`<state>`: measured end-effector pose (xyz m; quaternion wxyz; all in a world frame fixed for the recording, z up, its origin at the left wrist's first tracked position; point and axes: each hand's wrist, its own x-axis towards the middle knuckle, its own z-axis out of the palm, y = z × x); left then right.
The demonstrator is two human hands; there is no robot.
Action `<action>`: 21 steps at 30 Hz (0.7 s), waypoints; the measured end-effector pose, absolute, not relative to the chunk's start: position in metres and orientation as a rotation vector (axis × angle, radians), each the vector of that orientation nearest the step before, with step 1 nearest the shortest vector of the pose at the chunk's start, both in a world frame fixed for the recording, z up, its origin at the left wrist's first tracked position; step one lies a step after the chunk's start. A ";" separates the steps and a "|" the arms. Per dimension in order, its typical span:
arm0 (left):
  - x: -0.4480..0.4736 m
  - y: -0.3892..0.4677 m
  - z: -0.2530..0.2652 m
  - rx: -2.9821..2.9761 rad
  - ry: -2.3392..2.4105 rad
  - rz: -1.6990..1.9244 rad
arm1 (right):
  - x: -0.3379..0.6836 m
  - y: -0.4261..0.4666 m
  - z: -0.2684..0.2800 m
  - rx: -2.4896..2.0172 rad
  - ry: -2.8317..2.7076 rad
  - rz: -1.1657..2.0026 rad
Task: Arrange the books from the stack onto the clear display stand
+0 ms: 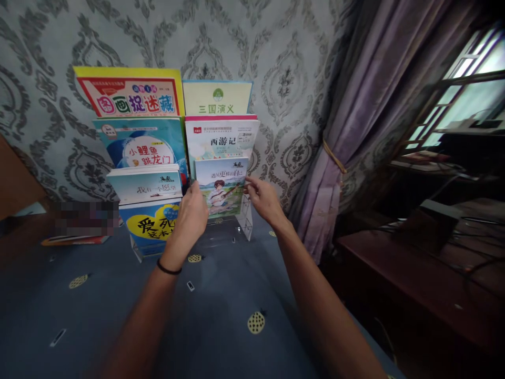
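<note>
Between my two hands stands a book (221, 184) whose cover shows a figure playing a guitar. My left hand (193, 210) is closed on its left edge, and my right hand (265, 197) pinches its right edge. It rests in the right part of a clear display rack (246, 220), in front of a white and pink book (221, 134). A pale green book (216, 97) rises behind that one. In the rack's left part, tiers hold a yellow and red book (132, 97), a blue book (145, 142), a pale book (144, 187) and a blue book with a yellow heart (148, 226).
The rack stands on a blue patterned cloth (221, 326) against a papered wall (284, 68). More books or papers (79, 239) lie at left, partly blurred. A tied purple curtain (339, 131) hangs at right, beside a dark red table (414, 268) with cables.
</note>
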<state>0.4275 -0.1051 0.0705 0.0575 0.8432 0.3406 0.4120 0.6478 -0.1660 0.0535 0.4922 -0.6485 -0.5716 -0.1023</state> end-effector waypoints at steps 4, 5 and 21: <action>0.425 -0.106 0.072 2.559 1.026 1.259 | 0.649 -0.169 0.056 -1.571 -1.407 -0.230; 0.425 -0.107 0.073 2.566 1.029 1.253 | 0.649 -0.170 0.057 -1.575 -1.405 -0.232; 0.425 -0.103 0.075 2.471 1.037 1.170 | 0.645 -0.159 0.049 -1.508 -1.301 -0.088</action>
